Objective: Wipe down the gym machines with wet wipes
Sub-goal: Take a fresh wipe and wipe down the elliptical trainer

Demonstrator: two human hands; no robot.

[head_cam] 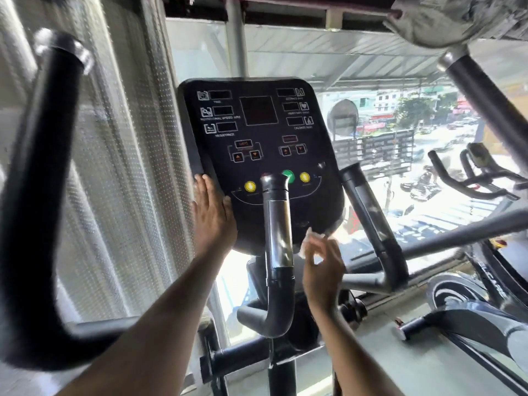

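Sunlit windows behind a gym's upper floor look out over a busy street, with a perforated blind hanging at the left and exercise bikes (474, 178) lined up along the glass at the right. At centre stands a cross-trainer, its black console (257, 155) dark, every display blank above two yellow buttons and a green one.

A person steadies the console with the left hand (213, 215), fingers straight and flat against its lower left edge, gripping nothing. The right hand (321, 268) is raised just beside the console's lower right corner, its fingers pinching a crumpled white wet wipe (317, 234) whose top appears to touch the corner's underside; motion blur makes the exact contact hard to confirm.

Between the hands rises the inner left grip (277, 232), chrome and black, with its twin (368, 212) to the right. Large moving handlebars (40, 195) sweep through the near left and upper right of the view.

Progress appears to be at an early-to-middle stage on this machine: the wipe is working the console's bottom edge, and nothing shows whether the face of the panel has been cleaned. The two inner grips, the long handlebars and the frame below look likely still to come, as do the bikes by the window.
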